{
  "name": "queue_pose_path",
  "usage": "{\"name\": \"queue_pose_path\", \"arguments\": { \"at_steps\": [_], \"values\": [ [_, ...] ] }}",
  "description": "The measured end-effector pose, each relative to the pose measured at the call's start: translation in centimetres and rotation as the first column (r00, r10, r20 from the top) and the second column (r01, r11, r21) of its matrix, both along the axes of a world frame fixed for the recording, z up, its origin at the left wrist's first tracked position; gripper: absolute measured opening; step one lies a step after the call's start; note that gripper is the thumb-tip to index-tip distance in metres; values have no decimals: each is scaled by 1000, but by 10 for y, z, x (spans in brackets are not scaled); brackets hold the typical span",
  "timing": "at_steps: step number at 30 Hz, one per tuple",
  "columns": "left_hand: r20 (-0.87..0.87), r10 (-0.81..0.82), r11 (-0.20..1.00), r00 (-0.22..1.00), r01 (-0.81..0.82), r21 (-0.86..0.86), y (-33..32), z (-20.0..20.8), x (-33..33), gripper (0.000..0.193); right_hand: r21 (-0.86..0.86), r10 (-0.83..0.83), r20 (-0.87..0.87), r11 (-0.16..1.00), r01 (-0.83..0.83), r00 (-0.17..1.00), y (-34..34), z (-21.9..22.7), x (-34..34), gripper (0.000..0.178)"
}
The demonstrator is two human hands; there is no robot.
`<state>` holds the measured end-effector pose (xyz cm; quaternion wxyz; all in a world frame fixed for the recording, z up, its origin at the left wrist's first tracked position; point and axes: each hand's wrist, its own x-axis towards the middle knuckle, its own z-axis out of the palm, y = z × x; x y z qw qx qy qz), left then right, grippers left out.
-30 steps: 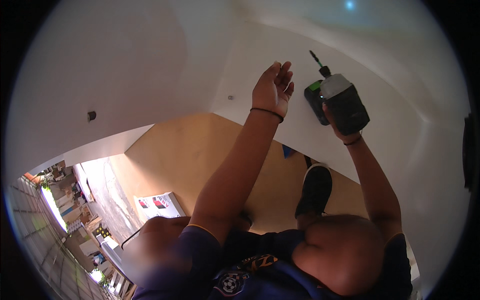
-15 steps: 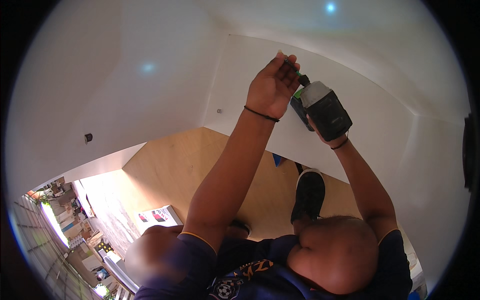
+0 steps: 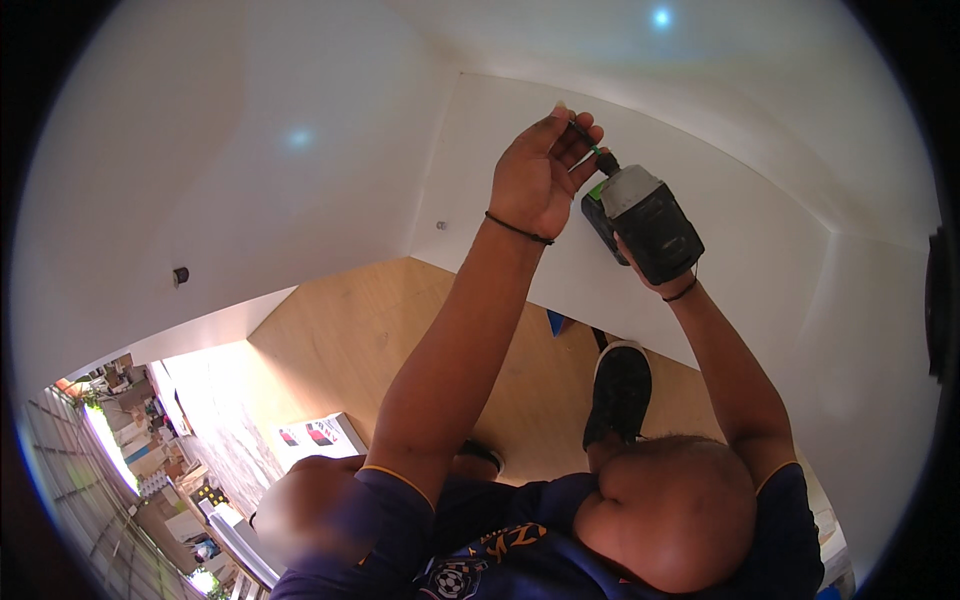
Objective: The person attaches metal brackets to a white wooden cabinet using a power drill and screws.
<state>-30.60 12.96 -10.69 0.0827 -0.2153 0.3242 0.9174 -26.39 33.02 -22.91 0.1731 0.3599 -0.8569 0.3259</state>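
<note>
A cordless drill [image 3: 655, 228], black and grey with green parts, points up and away from me. My right hand [image 3: 648, 272] is closed round its grip, mostly hidden under the tool body. From the black chuck [image 3: 607, 163] a thin dark bit [image 3: 583, 134] with a green band reaches toward my left hand [image 3: 540, 180]. The thumb and forefinger of that hand pinch near the bit's tip, palm toward me, with the other fingers curled beside it. Whether a screw sits at the tip is hidden by the fingers. Behind both hands stands a white panel [image 3: 740, 240].
White panels rise at left and right. A dark round fitting [image 3: 180, 276] sits on the left one, and a small metal peg [image 3: 441, 226] on the back one. My shoe [image 3: 618, 395] rests on the wooden floor panel [image 3: 340, 320]. A printed white box [image 3: 335, 434] lies at lower left.
The view has shifted very slightly. The lower fingers of my left hand have spread a little toward the chuck; the drill and right hand hold nearly the same place.
</note>
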Motion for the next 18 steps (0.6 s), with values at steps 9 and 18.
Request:
{"name": "queue_pose_path", "arguments": {
  "at_steps": [9, 18],
  "values": [
    [40, -28, 990, 999, 33, -137, 4, 8, 1, 14, -24, 6, 10, 1000, -6, 1000, 0, 0, 0, 22],
    [82, -11, 887, 997, 47, -459, 3, -4, 29, 36, 20, 14, -2, 1000, -14, 1000, -6, 23, -3, 23]
  ]
}}
